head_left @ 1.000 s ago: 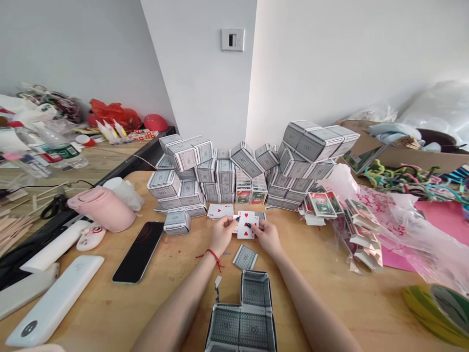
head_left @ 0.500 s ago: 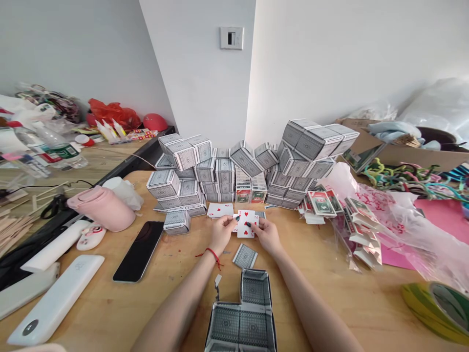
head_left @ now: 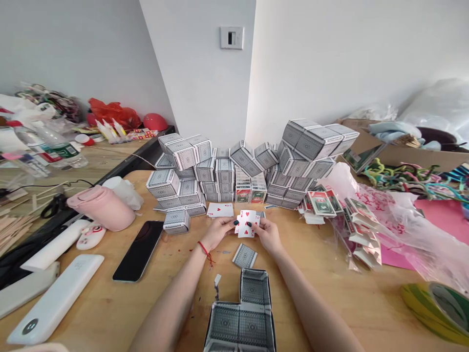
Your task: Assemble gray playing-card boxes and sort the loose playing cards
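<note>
My left hand (head_left: 218, 231) and my right hand (head_left: 266, 233) together pinch a playing card with red hearts (head_left: 246, 224), held face up just above the wooden table (head_left: 330, 288). A second face-up card (head_left: 220, 209) lies flat beyond my left hand. A face-down card (head_left: 245, 255) rests on the table just below my hands. A structure of folded card-back boxes (head_left: 244, 313) stands at the near edge between my forearms.
A wall of card-back cubes (head_left: 242, 171) is stacked behind the hands. A black phone (head_left: 139, 250), pink bottle (head_left: 102, 208) and white power bank (head_left: 54, 298) lie to the left. Card packets (head_left: 361, 230) and plastic bags fill the right; a green tape roll (head_left: 436, 313) sits near right.
My left wrist has turned a little, palm more upward, and the heart card is tilted slightly differently. Nothing else has moved.
</note>
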`<state>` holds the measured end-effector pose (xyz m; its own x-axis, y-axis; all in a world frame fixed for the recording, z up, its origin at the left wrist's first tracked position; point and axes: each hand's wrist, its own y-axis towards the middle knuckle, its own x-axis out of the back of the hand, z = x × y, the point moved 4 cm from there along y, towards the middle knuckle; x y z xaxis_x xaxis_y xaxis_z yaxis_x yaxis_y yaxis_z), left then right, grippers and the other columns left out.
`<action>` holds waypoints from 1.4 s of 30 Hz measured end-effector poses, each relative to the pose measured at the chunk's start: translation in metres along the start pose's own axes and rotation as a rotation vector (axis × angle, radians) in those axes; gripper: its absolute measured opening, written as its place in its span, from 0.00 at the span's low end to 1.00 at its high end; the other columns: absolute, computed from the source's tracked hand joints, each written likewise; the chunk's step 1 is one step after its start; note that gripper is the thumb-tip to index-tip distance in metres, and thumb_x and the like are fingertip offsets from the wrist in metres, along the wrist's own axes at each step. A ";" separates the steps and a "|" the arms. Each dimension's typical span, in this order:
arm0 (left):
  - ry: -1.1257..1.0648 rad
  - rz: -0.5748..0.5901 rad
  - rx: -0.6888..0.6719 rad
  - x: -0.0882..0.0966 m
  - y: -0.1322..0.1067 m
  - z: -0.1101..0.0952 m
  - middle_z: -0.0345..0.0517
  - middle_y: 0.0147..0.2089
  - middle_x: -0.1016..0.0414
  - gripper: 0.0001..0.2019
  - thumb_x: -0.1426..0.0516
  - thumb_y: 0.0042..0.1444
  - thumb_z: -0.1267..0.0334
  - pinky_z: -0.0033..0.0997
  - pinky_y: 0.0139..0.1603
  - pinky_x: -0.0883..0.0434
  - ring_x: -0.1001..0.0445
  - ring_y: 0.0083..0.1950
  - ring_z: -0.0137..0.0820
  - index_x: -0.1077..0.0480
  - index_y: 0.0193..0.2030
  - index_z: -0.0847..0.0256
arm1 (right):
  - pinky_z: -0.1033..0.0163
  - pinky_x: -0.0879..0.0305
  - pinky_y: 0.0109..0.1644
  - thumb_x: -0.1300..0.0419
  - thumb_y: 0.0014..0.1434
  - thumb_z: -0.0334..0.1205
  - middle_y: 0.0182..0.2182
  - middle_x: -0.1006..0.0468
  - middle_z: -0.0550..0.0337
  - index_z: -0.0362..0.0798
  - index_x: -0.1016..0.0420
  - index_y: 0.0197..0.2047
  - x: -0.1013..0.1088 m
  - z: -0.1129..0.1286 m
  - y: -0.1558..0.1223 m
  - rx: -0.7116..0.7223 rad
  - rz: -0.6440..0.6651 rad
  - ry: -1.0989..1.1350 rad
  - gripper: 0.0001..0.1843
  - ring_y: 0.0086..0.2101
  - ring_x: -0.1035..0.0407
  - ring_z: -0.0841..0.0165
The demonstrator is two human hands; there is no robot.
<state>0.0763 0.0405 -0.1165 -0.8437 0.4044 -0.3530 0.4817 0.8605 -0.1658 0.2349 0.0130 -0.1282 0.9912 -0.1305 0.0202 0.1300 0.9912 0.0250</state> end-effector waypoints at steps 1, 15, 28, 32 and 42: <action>0.012 0.002 -0.001 -0.001 0.000 0.000 0.48 0.37 0.25 0.17 0.39 0.41 0.59 0.31 0.40 0.33 0.29 0.35 0.30 0.28 0.38 0.65 | 0.68 0.47 0.19 0.39 0.42 0.53 0.13 0.33 0.64 0.45 0.35 0.19 0.000 -0.001 0.000 0.001 -0.008 -0.010 0.19 0.17 0.40 0.73; 0.216 -0.180 -0.092 -0.003 0.006 0.002 0.45 0.27 0.26 0.15 0.38 0.38 0.55 0.28 0.31 0.32 0.30 0.28 0.28 0.28 0.28 0.67 | 0.68 0.45 0.19 0.39 0.40 0.55 0.15 0.30 0.62 0.46 0.33 0.20 -0.001 -0.005 -0.001 -0.032 -0.036 -0.100 0.19 0.19 0.37 0.70; 0.365 -0.314 -0.180 -0.006 0.005 0.002 0.40 0.20 0.33 0.14 0.42 0.42 0.54 0.24 0.24 0.39 0.37 0.22 0.24 0.32 0.22 0.66 | 0.67 0.41 0.23 0.38 0.40 0.50 0.17 0.29 0.63 0.46 0.37 0.20 -0.006 -0.001 -0.001 -0.052 0.039 0.036 0.17 0.19 0.37 0.72; 0.527 -0.373 -0.286 -0.012 -0.001 -0.001 0.36 0.18 0.40 0.13 0.48 0.49 0.55 0.23 0.24 0.43 0.42 0.21 0.23 0.38 0.21 0.63 | 0.67 0.41 0.21 0.37 0.39 0.51 0.15 0.31 0.64 0.46 0.39 0.19 -0.007 -0.001 -0.001 -0.068 0.018 0.011 0.19 0.18 0.38 0.72; 0.674 -0.487 -0.391 -0.022 -0.009 -0.008 0.35 0.21 0.45 0.12 0.52 0.53 0.58 0.23 0.26 0.45 0.44 0.24 0.24 0.45 0.22 0.60 | 0.62 0.34 0.24 0.37 0.39 0.51 0.22 0.24 0.57 0.45 0.33 0.27 -0.020 0.004 -0.007 -0.125 0.104 0.149 0.18 0.22 0.30 0.65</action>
<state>0.0885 0.0265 -0.1002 -0.9512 -0.0403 0.3060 0.0265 0.9771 0.2111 0.2141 0.0083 -0.1247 0.9907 -0.0320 -0.1323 0.0196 0.9954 -0.0938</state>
